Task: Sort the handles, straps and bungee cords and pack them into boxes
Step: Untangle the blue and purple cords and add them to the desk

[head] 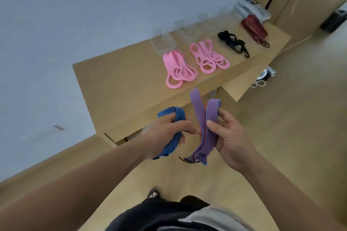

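Left hand (166, 133) grips blue strap (178, 116); right hand (231, 141) grips purple strap (198, 112). Clear boxes (164, 43) on bench (122, 84); pink handles (178, 69) outside, just beside them.

We see ribbed, woven elastic cloth in the blue strap (179, 116) and the purple strap (197, 107), smooth matt plastic or rubber in the pink handles (170, 62) at twelve o'clock from them, clear plastic in the boxes (163, 43) behind, and a matt wood-look table (112, 90).

Folded blue strap (175, 127) in our left hand (165, 133), purple strap (203, 127) in our right hand (231, 137); pink handles (178, 69) and black bungee cords (232, 43) line the table (116, 88), clear boxes (165, 43) at its far edge.
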A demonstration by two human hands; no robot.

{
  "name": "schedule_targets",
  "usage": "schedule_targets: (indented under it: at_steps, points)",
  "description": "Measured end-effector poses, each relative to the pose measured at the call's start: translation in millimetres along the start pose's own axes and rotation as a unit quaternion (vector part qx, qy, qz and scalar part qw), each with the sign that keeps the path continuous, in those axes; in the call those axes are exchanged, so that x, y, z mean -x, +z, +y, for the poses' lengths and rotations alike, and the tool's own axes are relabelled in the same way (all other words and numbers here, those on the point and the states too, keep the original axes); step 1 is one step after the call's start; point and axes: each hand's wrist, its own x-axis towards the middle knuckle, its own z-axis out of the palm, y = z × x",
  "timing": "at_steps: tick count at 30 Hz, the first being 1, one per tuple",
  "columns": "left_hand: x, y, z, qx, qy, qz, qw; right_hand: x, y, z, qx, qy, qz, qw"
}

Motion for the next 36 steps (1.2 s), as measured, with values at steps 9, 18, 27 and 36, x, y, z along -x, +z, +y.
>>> schedule_targets:
  at_steps: [9, 18, 27, 36]
  points:
    - [-69, 66, 19, -0.069, 0.064, -0.053, 0.994, -1, -39, -34, 0.036, -0.047, 0.075, 0.995]
    - [-139, 169, 45, -0.061, 0.091, 0.024, 0.994, -5, -149, -88, 0.275, -0.109, 0.058, 0.954]
    - [-185, 272, 75, -0.167, 0.082, -0.055, 0.981, -2, -253, -142, 0.673, -0.167, 0.03, 0.72]
    - [-228, 319, 86, -0.109, 0.058, -0.043, 0.991, -13, -294, -140, 0.305, -0.073, 0.108, 0.943]
